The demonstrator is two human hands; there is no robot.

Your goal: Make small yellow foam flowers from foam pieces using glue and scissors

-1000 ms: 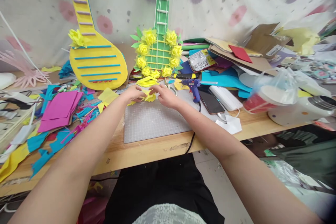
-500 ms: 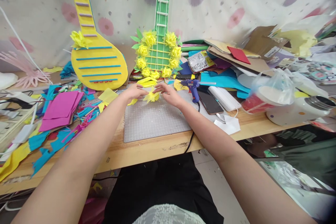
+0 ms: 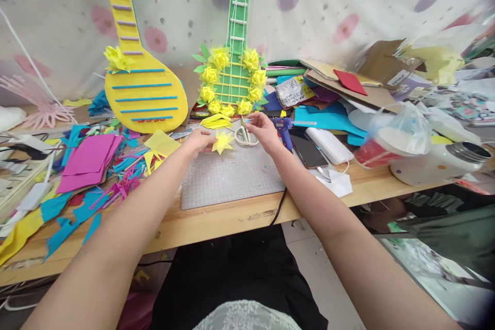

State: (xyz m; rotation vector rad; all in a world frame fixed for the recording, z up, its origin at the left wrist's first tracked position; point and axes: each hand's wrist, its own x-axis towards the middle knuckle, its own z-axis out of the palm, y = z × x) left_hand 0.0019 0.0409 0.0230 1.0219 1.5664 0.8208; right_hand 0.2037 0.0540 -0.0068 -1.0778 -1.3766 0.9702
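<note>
Head view: L hand [image 3: 201, 142], fingers curled, at edge of yellow flower [image 3: 223, 142] over far end of grey mat [image 3: 235, 180]; can't tell if gripping. R hand [image 3: 264, 130], fingers bent, nr white-handled scissors [image 3: 246, 136], grip also unclear. Flower's btwn them.

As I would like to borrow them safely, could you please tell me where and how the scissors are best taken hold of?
Probably by the white handle loops, coming from the wearer's side: the loops lie nearest that side, while the other end seems to point away. The right hand is close by and may cover part of that far end.
</note>
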